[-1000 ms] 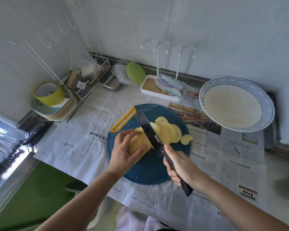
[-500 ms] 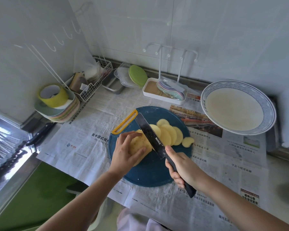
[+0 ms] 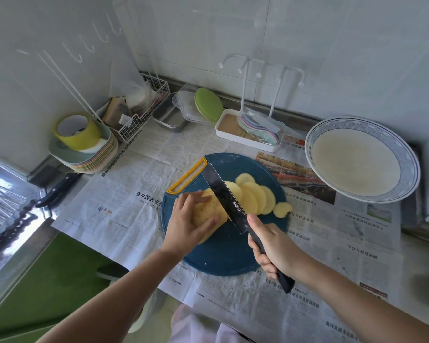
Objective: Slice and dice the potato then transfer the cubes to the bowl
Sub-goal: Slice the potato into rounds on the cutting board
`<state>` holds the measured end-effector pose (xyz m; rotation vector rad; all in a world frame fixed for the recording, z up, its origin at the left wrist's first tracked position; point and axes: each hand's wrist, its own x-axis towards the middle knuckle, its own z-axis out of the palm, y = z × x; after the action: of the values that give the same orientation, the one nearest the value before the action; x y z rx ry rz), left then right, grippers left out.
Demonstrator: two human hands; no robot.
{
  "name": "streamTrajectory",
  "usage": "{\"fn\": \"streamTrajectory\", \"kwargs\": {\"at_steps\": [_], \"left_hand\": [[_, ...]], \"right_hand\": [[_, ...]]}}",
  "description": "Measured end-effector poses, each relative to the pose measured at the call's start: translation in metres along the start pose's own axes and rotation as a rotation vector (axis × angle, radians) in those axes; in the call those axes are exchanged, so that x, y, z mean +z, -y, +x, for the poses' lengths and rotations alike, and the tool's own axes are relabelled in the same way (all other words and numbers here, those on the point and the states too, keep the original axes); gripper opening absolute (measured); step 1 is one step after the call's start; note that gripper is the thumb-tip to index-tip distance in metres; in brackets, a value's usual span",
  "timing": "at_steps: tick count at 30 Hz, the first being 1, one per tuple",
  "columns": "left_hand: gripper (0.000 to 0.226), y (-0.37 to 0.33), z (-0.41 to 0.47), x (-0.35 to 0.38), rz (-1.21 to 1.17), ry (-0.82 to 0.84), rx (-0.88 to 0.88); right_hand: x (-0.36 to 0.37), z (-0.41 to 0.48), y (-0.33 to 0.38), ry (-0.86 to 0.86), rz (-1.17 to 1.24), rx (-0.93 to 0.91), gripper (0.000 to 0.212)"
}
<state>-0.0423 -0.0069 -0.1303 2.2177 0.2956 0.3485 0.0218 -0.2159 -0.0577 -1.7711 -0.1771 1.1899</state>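
Right fingers: wrapped tight round the black handle of the knife, with one digit laid forward toward the blade; the right hand was nearest the camera.
Left fingers: bent over the top of the potato, thumb pressed to its near side; the left hand pinned it down.
Change: almost none over the last second; both hands and the blade kept their places, the blade set against the potato's cut face.
Meaning: slicing looked to be still under way, with dicing not begun.
Potato: the uncut remainder lay on the blue cutting board, under the left hand and touching the blade.
Slices: several rounds overlapped just beyond the blade, on the board.
Bowl: stood well apart at the far right on the newspaper; no potato showed in it.
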Motion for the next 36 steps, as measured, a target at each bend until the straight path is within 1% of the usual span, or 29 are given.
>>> {"fn": "streamTrajectory", "kwargs": {"at_steps": [5, 8, 13, 17, 22, 26, 30, 33, 36], "left_hand": [[0.051, 0.004, 0.001, 0.001, 0.028, -0.009, 0.026], [0.053, 0.007, 0.002, 0.002, 0.020, -0.023, -0.005], [0.054, 0.009, 0.002, 0.002, 0.023, -0.029, 0.006], [0.046, 0.012, 0.004, 0.001, -0.004, -0.012, 0.012], [0.045, 0.012, 0.007, -0.001, -0.028, -0.008, -0.009], [0.049, 0.009, 0.008, -0.003, -0.027, -0.006, -0.020], [0.058, 0.009, 0.005, -0.001, 0.006, -0.006, 0.002], [0.059, 0.006, 0.007, -0.002, -0.012, -0.012, -0.010], [0.055, 0.004, 0.008, -0.005, -0.043, 0.018, -0.045]], "right_hand": [[0.005, 0.005, -0.002, -0.028, -0.078, -0.017, 0.063], [0.008, 0.009, 0.000, -0.027, -0.066, 0.000, 0.062], [0.013, 0.016, -0.001, -0.033, -0.047, 0.009, 0.061], [0.019, 0.024, -0.001, -0.048, -0.018, 0.024, 0.061], [0.028, 0.034, -0.006, -0.073, 0.030, 0.025, 0.061], [0.034, 0.044, -0.011, -0.080, 0.062, 0.018, 0.064], [0.040, 0.055, -0.018, -0.091, 0.055, 0.038, 0.056], [0.042, 0.058, -0.019, -0.094, 0.059, 0.035, 0.055], [0.042, 0.058, -0.018, -0.092, 0.056, 0.032, 0.055]]}}
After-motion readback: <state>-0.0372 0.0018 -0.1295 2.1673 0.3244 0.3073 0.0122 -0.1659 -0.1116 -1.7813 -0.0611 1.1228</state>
